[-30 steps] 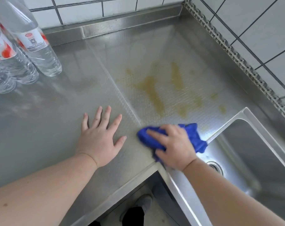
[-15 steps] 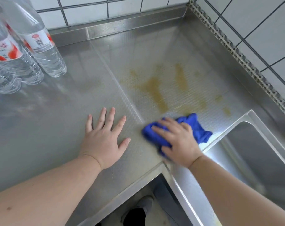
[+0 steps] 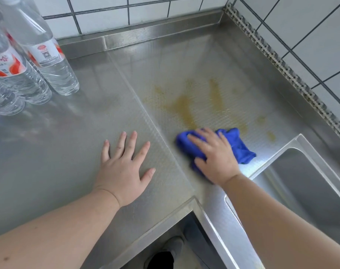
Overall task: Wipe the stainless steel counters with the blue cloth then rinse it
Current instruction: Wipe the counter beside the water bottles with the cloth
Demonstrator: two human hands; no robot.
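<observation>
Corner of a steel counter (image 3: pixel 54 152), tiled wall (image 3: pixel 149 14) behind and to the right.

Right hand (image 3: pixel 213 158) lies on top of the blue cloth (image 3: pixel 237 144), fingers spread and fairly straight, pressing it flat to the counter; no curl or pinch around the fabric that I can see. Cloth is bunched, showing past the fingertips on the left and trailing out to the right of the hand, its right end just beside the sink (image 3: pixel 305 183) rim. Hand edges are slightly blurred.

Yellow-brown stains (image 3: pixel 184 111) streak the dimpled counter surface just beyond the cloth, with smaller spots toward the sink corner. The near end of the longest streak reaches the cloth's far edge.

Left hand (image 3: pixel 124 167) rests palm down on the counter, fingers straight and spread, holding nothing, near the cloth but apart from it.

Clear water bottles (image 3: pixel 44 55) with red and white labels stand together at the far left. A shoe (image 3: pixel 171 247) shows below the counter edge.
</observation>
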